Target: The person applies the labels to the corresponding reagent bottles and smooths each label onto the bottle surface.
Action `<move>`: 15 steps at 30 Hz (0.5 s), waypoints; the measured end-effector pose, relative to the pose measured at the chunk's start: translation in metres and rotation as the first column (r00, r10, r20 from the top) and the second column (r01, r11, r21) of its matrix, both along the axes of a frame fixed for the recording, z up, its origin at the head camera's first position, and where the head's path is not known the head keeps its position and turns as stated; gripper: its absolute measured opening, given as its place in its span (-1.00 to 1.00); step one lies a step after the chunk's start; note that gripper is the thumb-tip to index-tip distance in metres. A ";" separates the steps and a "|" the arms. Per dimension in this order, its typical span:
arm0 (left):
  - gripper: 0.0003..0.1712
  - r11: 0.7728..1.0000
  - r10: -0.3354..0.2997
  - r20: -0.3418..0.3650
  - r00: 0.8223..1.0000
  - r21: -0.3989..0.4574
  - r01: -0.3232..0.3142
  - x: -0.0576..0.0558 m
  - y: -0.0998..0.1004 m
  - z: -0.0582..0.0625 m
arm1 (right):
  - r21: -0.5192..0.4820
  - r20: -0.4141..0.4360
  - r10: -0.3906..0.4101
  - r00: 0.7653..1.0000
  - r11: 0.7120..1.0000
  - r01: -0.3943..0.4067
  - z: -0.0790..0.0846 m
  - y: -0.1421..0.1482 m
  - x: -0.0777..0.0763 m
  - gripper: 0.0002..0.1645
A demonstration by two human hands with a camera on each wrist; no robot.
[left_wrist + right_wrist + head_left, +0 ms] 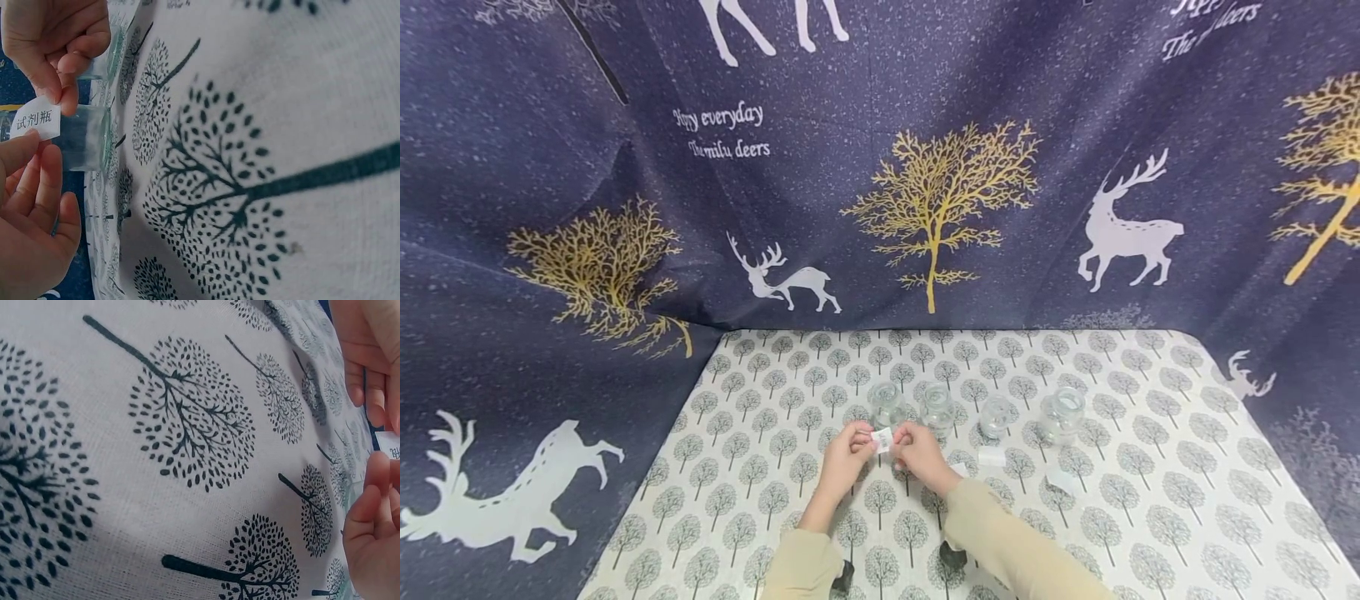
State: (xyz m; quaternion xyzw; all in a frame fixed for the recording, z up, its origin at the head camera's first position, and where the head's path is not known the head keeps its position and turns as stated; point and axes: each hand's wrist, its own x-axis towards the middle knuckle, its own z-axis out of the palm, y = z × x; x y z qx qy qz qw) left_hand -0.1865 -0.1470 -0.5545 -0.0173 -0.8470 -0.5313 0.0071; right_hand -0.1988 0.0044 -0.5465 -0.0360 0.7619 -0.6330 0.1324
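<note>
A small white paper label (882,439) with printed black characters is held up between both hands. My left hand (842,462) pinches its left edge between thumb and fingers, and my right hand (922,457) pinches the opposite edge. In the left wrist view the label (36,119) faces the camera, its print readable, with a clear glass jar (94,134) behind it. Only a corner of the label (389,444) shows in the right wrist view. Just beyond the hands stands the leftmost glass jar (887,398), and a second jar (937,408) is close to its right.
Two more clear glass jars, one (995,417) nearer the middle and one (1063,412) further right, stand in the same row. White paper pieces lie before them, including a strip (992,456) and a slip (1063,481). A tree-print cloth (1150,533) covers the table; a dark deer-print curtain (865,242) hangs behind.
</note>
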 end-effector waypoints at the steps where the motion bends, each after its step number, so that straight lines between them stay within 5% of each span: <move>1: -0.70 1.000 -0.001 -0.005 1.000 -0.009 0.001 0.000 0.000 0.001 | -0.025 0.016 0.002 1.000 1.000 -0.001 0.000 0.000 0.000 -0.90; 7: -0.80 0.999 -0.017 -0.007 1.000 -0.037 0.017 0.002 0.001 0.005 | -0.079 0.040 0.030 0.999 0.997 -0.027 0.000 0.002 0.002 -0.88; 12: -0.78 0.999 -0.040 0.014 0.999 0.013 0.039 0.002 0.001 0.009 | -0.082 -0.024 0.039 0.999 0.996 -0.040 0.011 0.006 0.007 -0.84; 15: -0.74 0.998 -0.051 0.026 0.998 0.044 0.050 0.007 0.002 0.025 | -0.051 -0.091 0.034 0.995 0.998 -0.039 0.026 0.010 0.011 -0.79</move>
